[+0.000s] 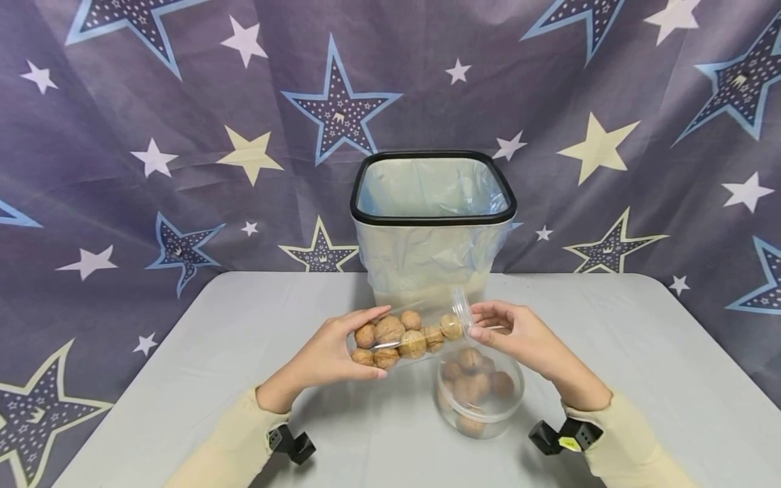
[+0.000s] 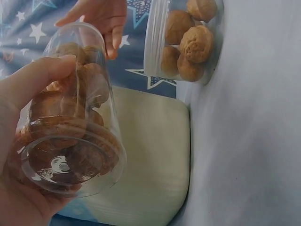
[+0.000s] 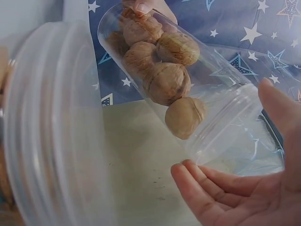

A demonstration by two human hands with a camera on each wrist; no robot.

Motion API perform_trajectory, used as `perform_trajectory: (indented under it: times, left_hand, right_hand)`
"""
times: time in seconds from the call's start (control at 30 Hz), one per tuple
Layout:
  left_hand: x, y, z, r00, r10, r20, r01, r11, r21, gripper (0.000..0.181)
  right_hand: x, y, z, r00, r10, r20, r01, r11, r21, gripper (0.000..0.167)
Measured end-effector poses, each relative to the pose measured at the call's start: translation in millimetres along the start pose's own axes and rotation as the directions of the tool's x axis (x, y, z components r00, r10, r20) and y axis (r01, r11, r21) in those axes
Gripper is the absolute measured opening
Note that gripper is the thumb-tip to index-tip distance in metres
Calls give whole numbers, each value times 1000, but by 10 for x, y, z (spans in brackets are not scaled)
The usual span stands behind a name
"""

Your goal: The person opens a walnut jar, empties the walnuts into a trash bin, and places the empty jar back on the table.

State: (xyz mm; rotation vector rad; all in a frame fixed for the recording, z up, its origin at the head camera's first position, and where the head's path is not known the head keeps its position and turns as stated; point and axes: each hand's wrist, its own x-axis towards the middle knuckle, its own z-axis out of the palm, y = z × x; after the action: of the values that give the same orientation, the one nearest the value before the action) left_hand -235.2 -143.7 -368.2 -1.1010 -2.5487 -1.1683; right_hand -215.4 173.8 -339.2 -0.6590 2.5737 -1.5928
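My left hand grips a clear plastic jar around its base end, thumb on one side and fingers on the other. Several walnuts lie inside. The jar is held on its side above the table, its ribbed rim towards my right hand. That hand is spread around the rim, with thumb and fingertips close to opposite edges; whether they touch is hard to tell. Below stands a second, wider round clear container with more walnuts in it.
Behind the jar stands a pale waste bin with a black rim and a bluish bag lining it. Everything is on a light grey table. A star-patterned cloth hangs at the back.
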Motion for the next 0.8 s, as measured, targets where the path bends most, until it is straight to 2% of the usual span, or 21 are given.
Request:
perform_trajectory:
  times: [0.2, 0.47, 0.63, 0.8]
  left_hand:
    - [-3, -15, 9, 1000, -5, 5, 5, 1000, -16, 87]
    - [3, -6, 0, 1000, -18, 16, 19, 998, -66, 87]
    - [2, -5, -7, 999, -23, 30, 27, 991, -128, 87]
    - [-5, 3, -21, 998, -35, 49, 43, 984, -172, 86]
  right_hand:
    - [13, 33, 5, 1000, -30, 7, 29, 998, 59, 48]
    - [16, 72, -13, 993, -116, 19, 112, 982, 150, 55]
    - [22, 91, -33, 980, -199, 29, 189, 958, 215, 60]
    - [35, 118, -65, 956, -287, 55, 262, 926, 273, 65]
